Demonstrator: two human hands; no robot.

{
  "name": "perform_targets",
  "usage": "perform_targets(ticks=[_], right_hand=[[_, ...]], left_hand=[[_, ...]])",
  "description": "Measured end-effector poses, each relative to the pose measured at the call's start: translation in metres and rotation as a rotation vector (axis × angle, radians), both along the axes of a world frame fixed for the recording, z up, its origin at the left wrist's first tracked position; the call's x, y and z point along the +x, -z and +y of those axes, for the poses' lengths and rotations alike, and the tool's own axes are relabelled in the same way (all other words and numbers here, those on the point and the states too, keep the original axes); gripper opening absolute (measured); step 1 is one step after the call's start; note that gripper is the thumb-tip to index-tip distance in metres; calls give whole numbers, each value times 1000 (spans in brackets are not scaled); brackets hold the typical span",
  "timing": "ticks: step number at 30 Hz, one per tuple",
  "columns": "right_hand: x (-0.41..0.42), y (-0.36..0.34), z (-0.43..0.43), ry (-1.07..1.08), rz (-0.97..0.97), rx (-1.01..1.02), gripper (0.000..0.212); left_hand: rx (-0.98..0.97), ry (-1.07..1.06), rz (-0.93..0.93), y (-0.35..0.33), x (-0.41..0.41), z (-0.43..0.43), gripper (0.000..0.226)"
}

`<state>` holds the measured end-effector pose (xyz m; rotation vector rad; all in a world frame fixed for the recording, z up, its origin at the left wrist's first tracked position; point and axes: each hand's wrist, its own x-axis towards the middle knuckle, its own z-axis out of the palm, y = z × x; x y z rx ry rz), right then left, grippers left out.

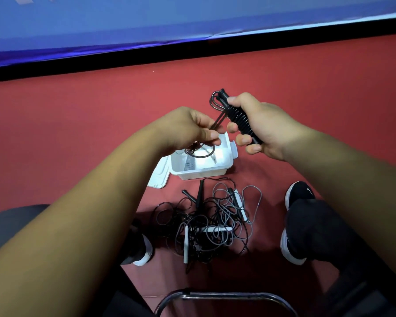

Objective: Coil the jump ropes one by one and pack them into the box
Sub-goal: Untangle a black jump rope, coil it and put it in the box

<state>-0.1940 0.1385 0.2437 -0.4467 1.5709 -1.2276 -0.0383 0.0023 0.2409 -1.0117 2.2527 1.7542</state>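
My right hand point(258, 126) grips the black handles of a jump rope point(234, 113), with cord wound tightly round them. My left hand point(192, 129) pinches the loose black cord that runs down from the handles' top end. Below both hands a white plastic box point(217, 168) stands open on the red floor, with a cord loop and a coiled piece inside. A tangled pile of black and grey jump ropes point(210, 223) with white and black handles lies on the floor in front of the box.
The box's white lid point(158, 177) lies flat at its left side. My two feet in black shoes point(297, 195) flank the pile. A metal chair frame point(224, 298) curves along the bottom edge. A blue banner with a black base point(192, 49) runs across the back.
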Motion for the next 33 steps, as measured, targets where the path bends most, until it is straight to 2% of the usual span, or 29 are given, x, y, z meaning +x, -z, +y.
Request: perform_targets(ticks=[2,5,7,9,12,15,19,23,25,29,33], right_hand=[[3,2,0,-25,-16,12,32],[3,4,-1,-47,-52,21,32],[2,3,-3,-44,-84,13,33],[-1,0,-4,-21,-126,-3,35],[-10,-2,-5,11,-154,-13,42],[-13,-5,-6,6,-160,-23,42],[-17,-12,-7,25,-216,-61,38],[-19,-17,-2,-4,-224,-77,38],[-15,-16,1,-52,-201,-68,43],[-7,-14,5,-130,-172,-35,43],[-4,-19,7,-307,-221,17,39]], left_hand=[[22,-18,-70,-1,0,3,10],[69,-75,-132,-1,-2,10,22],[144,-107,-107,-2,-3,12,28],[270,-167,-15,-2,-3,9,28],[467,-238,245,-3,-2,0,24],[528,-205,454,-5,0,-5,30],[366,-50,466,-3,5,-4,36],[-82,129,242,-1,12,-8,32],[-226,163,129,2,13,-9,28],[-255,166,-9,9,12,-8,22],[-237,84,-17,11,11,-8,17]])
